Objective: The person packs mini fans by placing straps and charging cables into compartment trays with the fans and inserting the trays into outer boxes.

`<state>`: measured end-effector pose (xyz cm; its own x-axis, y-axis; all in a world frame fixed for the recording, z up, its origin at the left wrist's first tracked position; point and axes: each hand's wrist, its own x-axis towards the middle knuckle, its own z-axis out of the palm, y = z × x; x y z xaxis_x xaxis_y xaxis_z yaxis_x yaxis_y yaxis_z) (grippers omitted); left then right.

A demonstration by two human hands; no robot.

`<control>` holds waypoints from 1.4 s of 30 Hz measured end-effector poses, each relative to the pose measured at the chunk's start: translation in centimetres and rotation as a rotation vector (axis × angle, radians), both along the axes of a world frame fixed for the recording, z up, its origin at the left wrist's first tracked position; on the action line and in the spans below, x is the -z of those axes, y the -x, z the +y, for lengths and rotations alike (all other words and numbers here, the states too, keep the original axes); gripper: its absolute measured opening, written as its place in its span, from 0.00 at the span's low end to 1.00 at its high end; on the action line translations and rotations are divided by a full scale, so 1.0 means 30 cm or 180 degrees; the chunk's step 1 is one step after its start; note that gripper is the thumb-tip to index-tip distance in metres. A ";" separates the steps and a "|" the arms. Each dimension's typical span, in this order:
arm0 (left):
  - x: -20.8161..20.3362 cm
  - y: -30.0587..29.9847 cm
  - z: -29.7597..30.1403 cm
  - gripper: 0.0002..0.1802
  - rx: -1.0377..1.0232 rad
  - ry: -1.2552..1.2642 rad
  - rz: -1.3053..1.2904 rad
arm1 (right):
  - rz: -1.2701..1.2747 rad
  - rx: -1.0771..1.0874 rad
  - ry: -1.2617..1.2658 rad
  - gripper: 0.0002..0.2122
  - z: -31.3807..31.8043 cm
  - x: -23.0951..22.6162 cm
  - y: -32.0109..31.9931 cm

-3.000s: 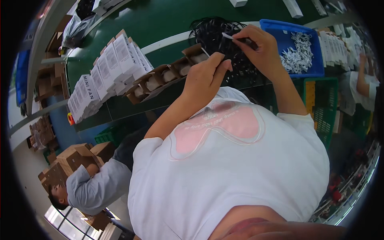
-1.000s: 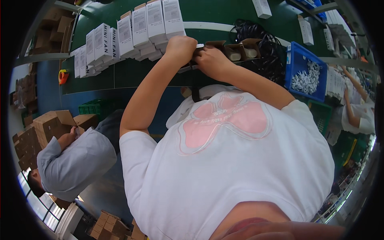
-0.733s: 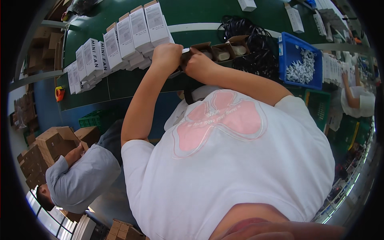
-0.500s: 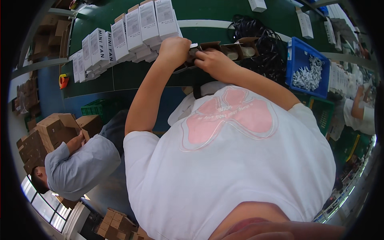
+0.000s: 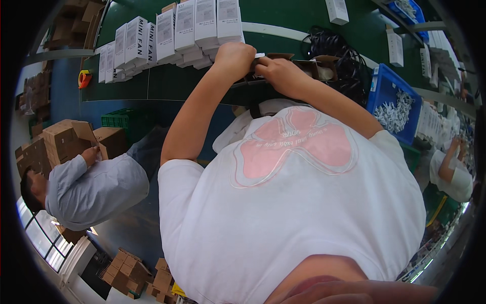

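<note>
My left hand (image 5: 235, 60) is closed, its back toward me, at the left end of a row of small open cartons. A narrow white edge of a carton (image 5: 260, 55) shows beside its knuckles. Just right of it, my right hand (image 5: 281, 75) has its fingers curled against the same carton; the fingertips are partly hidden. Brown inner flaps stand up behind my right hand. Farther right, an open carton (image 5: 326, 61) has a pale rounded item (image 5: 325, 74) inside. Left of my hands, printed white boxes (image 5: 195, 25) stand in a leaning, stacked row.
Black cables (image 5: 349, 61) lie heaped right of the cartons, beside a blue bin (image 5: 406, 133) of white cable bundles. An orange tape roll (image 5: 84, 79) sits at the green table's left edge. A person in a light shirt (image 5: 101, 187) handles brown boxes (image 5: 66, 142) at left.
The view has shifted, so the table things sit farther right and most sit higher. Both hands stay at the carton, close together. The person at left has leaned farther left.
</note>
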<state>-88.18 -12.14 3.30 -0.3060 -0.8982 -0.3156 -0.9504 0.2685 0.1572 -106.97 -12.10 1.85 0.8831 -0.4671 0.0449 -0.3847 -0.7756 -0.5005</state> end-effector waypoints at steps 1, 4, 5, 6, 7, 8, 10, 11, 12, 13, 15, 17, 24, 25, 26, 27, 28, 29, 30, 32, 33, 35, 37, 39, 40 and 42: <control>-0.002 -0.002 -0.001 0.10 0.0017 -0.0001 0.0012 | 0.0007 0.0009 -0.0001 0.12 0.006 0.010 0.000; 0.005 -0.005 -0.001 0.10 0.0083 0.0027 -0.0016 | 0.0198 0.0090 0.0166 0.13 0.020 0.019 -0.004; 0.009 -0.004 0.001 0.10 0.0127 0.0061 -0.0062 | 0.0504 -0.0269 0.0388 0.13 0.013 0.012 -0.008; 0.010 -0.003 0.000 0.10 0.0164 0.0065 -0.0057 | 0.0811 -0.0604 0.0611 0.14 0.009 0.007 -0.013; 0.009 -0.001 0.001 0.10 0.0155 0.0117 -0.0029 | 0.0821 -0.0561 0.0611 0.14 0.014 0.021 -0.017; 0.009 0.003 0.002 0.10 0.0153 0.0170 0.0002 | 0.0477 -0.0302 0.0752 0.14 0.026 0.048 -0.022; 0.021 0.000 0.007 0.10 0.0165 0.0193 0.0020 | 0.0184 0.0053 0.0937 0.13 0.040 0.063 -0.020; 0.024 -0.003 0.007 0.10 0.0110 0.0196 0.0026 | 0.0036 0.0057 0.0916 0.13 0.055 0.057 -0.027; 0.012 0.005 0.000 0.10 0.0221 0.0229 0.0065 | -0.0103 0.0087 0.0897 0.12 0.067 0.055 -0.025; -0.005 0.002 0.009 0.11 0.0219 0.0198 0.0046 | -0.0057 0.0198 0.0911 0.12 0.087 0.064 -0.029; -0.032 0.000 0.030 0.11 0.0303 0.0190 0.0041 | 0.0308 -0.0040 0.1414 0.07 0.110 0.077 -0.041; -0.042 0.004 0.031 0.12 0.0112 0.0245 0.0073 | 0.0064 0.0263 0.1439 0.06 0.121 0.023 -0.014; -0.118 0.033 0.212 0.17 -0.0362 0.1644 0.1985 | -0.1484 0.3352 0.0294 0.07 -0.107 -0.081 0.579; -0.107 0.046 0.243 0.17 -0.0482 0.2006 0.2236 | -0.0998 0.3675 0.0201 0.08 -0.175 0.014 0.727; -0.113 0.062 0.271 0.17 -0.0618 0.2372 0.2461 | -0.0401 0.3748 0.0029 0.10 -0.237 0.123 0.867; -0.111 0.088 0.289 0.17 -0.0577 0.2378 0.2468 | 0.0207 0.3800 -0.0136 0.12 -0.291 0.243 0.986; -0.110 0.117 0.310 0.16 -0.0575 0.2379 0.2660 | 0.0185 0.3796 -0.0127 0.12 -0.351 0.372 1.059; -0.115 0.145 0.321 0.16 -0.0583 0.2379 0.2847 | 0.0310 0.3984 -0.0135 0.13 -0.409 0.491 1.114; -0.117 0.165 0.329 0.16 -0.0611 0.2409 0.2801 | 0.0424 0.4137 -0.0159 0.15 -0.450 0.523 1.106; -0.122 0.208 0.330 0.16 -0.0275 0.2260 0.2539 | 0.1102 0.4318 -0.0060 0.14 -0.502 0.580 1.106; -0.127 0.222 0.333 0.16 -0.0279 0.2271 0.2490 | 0.1817 0.4510 0.0040 0.13 -0.508 0.603 1.091; -0.133 0.253 0.332 0.15 -0.0084 0.1999 0.2362 | 0.1465 0.4579 0.0262 0.12 -0.525 0.613 1.119; -0.138 0.275 0.337 0.16 -0.0035 0.1952 0.2306 | 0.1638 0.3925 -0.0163 0.10 -0.551 0.567 1.161; -0.131 0.293 0.340 0.16 -0.0038 0.1940 0.2257 | 0.1559 0.3912 -0.0093 0.08 -0.548 0.495 1.195; -0.131 0.302 0.335 0.16 -0.0021 0.1930 0.2272 | 0.0081 0.3692 -0.1505 0.07 -0.534 0.433 1.215; -0.127 0.323 0.319 0.15 -0.0234 0.1882 0.2411 | -0.1411 0.3244 -0.2811 0.06 -0.495 0.273 1.230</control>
